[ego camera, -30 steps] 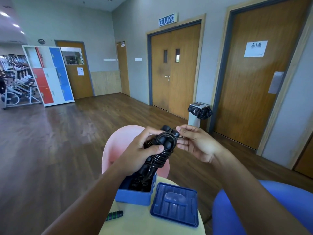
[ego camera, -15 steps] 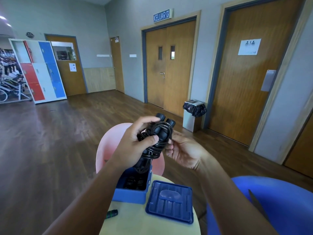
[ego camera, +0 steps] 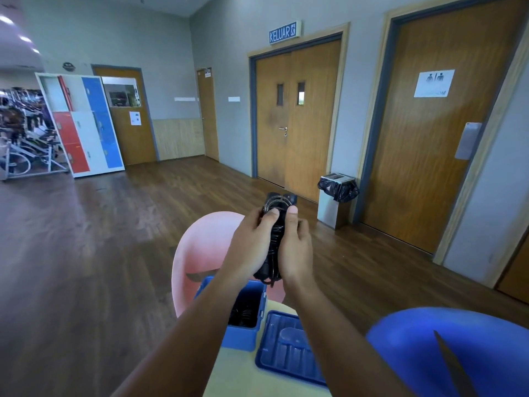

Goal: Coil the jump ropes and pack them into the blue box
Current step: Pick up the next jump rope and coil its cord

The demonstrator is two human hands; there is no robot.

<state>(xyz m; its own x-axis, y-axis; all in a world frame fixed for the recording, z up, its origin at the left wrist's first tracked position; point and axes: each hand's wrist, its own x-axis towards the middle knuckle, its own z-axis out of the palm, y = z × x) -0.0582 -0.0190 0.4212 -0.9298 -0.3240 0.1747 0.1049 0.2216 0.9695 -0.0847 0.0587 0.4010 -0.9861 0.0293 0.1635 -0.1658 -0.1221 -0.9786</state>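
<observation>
- The left hand (ego camera: pixel 252 247) and right hand (ego camera: pixel 294 247) are pressed together around one black rope bundle (ego camera: pixel 273 239), raised above the desk (ego camera: pixel 229 376).
- Left grip: closed on the bundle from its left side, thumb laid across the upper part, fingers wrapped behind and hidden.
- Right grip: closed on the same bundle from its right side, thumb up beside the left thumb, fingers out of sight behind.
- The bundle stands roughly upright between the palms; its handles' ends and a loop of cord poke out above the thumbs, and a dark tail of coils shows below the heels of the hands.
- The blue box (ego camera: pixel 243 336) sits open on the desk just below the grips, slightly to their left; the left forearm crosses over its near-left part.
- Dark coils (ego camera: pixel 243 313) lie inside the box; how many ropes they make up cannot be told.
- The lid (ego camera: pixel 289 351) lies inside-up on the desk below the right grip, just beside the box on its right; the right forearm passes over its right edge.
- A pink chair (ego camera: pixel 200 247) stands beyond the desk, behind and left of the grips.
- A blue chair (ego camera: pixel 458 348) shows well below and right of the right grip.
</observation>
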